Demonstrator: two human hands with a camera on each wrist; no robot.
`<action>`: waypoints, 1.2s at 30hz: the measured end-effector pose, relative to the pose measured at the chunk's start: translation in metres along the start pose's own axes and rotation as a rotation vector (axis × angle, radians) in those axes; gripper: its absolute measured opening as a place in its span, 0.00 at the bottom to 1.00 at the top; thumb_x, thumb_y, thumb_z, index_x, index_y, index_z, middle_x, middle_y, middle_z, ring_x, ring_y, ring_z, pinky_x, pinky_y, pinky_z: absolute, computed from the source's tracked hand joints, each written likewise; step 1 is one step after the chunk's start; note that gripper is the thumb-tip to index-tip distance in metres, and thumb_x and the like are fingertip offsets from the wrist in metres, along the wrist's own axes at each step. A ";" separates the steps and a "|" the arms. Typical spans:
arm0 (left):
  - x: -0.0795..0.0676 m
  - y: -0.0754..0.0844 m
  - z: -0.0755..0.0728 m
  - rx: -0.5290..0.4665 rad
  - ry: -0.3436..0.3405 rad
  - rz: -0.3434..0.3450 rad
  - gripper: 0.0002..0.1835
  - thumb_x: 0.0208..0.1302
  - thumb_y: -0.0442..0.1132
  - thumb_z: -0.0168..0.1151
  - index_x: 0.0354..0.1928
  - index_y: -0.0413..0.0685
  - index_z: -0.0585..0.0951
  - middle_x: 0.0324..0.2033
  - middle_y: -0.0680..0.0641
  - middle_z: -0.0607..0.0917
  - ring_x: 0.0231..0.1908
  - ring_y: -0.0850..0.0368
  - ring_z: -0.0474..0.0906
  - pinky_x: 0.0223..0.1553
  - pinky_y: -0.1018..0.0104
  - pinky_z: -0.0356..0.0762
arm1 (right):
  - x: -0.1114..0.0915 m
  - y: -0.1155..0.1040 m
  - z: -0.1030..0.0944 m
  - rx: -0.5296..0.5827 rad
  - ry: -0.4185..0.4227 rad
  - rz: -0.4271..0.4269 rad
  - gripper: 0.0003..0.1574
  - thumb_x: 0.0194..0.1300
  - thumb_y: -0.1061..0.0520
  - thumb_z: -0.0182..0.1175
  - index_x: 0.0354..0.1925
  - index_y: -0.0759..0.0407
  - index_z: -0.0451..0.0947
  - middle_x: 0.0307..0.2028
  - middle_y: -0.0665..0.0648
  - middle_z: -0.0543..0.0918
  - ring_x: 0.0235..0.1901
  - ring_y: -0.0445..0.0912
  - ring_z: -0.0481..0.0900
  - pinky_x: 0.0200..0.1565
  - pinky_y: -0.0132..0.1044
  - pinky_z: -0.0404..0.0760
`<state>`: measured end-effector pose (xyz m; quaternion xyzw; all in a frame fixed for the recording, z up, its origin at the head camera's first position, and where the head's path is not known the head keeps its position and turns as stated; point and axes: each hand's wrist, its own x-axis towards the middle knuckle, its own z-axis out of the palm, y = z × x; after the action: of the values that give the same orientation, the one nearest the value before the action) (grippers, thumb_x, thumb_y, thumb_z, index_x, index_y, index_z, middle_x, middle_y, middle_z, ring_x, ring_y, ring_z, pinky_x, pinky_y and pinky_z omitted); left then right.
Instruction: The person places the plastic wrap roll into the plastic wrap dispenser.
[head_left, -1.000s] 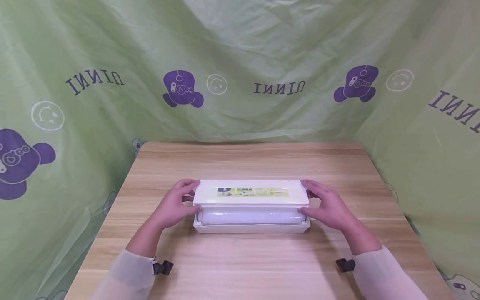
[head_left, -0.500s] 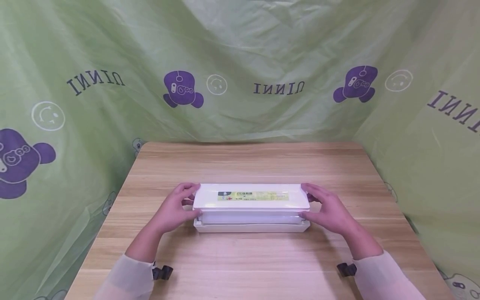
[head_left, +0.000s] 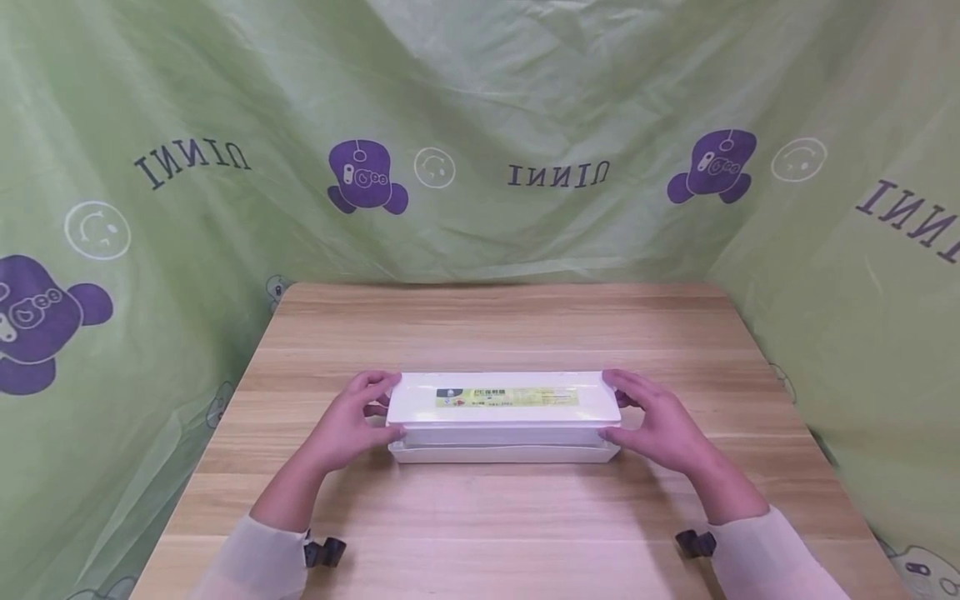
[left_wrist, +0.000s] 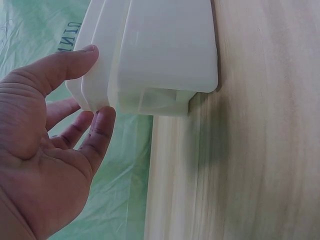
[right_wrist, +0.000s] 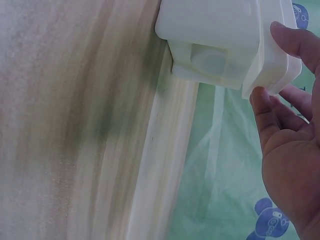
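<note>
A white cling film box [head_left: 504, 455] lies lengthwise across the middle of the table. Its white lid [head_left: 502, 414], with a yellow-green label [head_left: 525, 397] on top, sits low over the box, and a narrow gap shows along the front. My left hand [head_left: 354, 422] grips the lid's left end, thumb at the front and fingers at the end and back. The right hand [head_left: 660, 425] holds the other end in the same way. In the left wrist view the lid [left_wrist: 102, 65] is pinched between thumb and fingertips. The film roll is hidden under the lid.
The wood-grain table [head_left: 495, 325] stretches around the box on every side. A green curtain [head_left: 480, 225] with purple figures hangs behind the table and along both sides. A black wrist mount [head_left: 325, 552] sticks out from the left sleeve, another mount [head_left: 696, 544] from the right.
Both hands have lowered the lid at its front and moved it slightly towards the person. The film roll, visible a second ago, is now covered. The box's base has stayed in place.
</note>
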<state>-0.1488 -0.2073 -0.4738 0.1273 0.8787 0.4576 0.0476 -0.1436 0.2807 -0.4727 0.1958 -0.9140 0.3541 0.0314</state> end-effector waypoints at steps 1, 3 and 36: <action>-0.001 0.000 0.000 0.000 0.001 0.000 0.47 0.52 0.36 0.82 0.75 0.45 0.71 0.67 0.45 0.71 0.52 0.50 0.79 0.58 0.57 0.82 | 0.000 -0.001 0.000 -0.003 0.000 0.003 0.53 0.50 0.58 0.82 0.72 0.62 0.71 0.69 0.59 0.74 0.51 0.47 0.83 0.57 0.49 0.82; -0.003 0.000 0.000 -0.002 0.003 0.002 0.46 0.52 0.37 0.83 0.74 0.45 0.72 0.67 0.44 0.71 0.52 0.50 0.80 0.58 0.57 0.82 | -0.001 -0.001 0.001 -0.001 0.000 0.006 0.54 0.50 0.58 0.82 0.72 0.62 0.71 0.69 0.60 0.75 0.51 0.47 0.83 0.56 0.50 0.82; -0.017 -0.002 0.010 0.015 0.022 0.001 0.45 0.51 0.35 0.83 0.73 0.43 0.73 0.67 0.46 0.72 0.51 0.52 0.80 0.57 0.57 0.83 | -0.012 -0.001 0.007 0.034 -0.013 0.029 0.52 0.50 0.59 0.83 0.71 0.60 0.72 0.69 0.57 0.75 0.51 0.47 0.83 0.56 0.53 0.83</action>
<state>-0.1312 -0.2050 -0.4814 0.1231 0.8825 0.4525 0.0367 -0.1313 0.2797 -0.4793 0.1852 -0.9108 0.3685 0.0172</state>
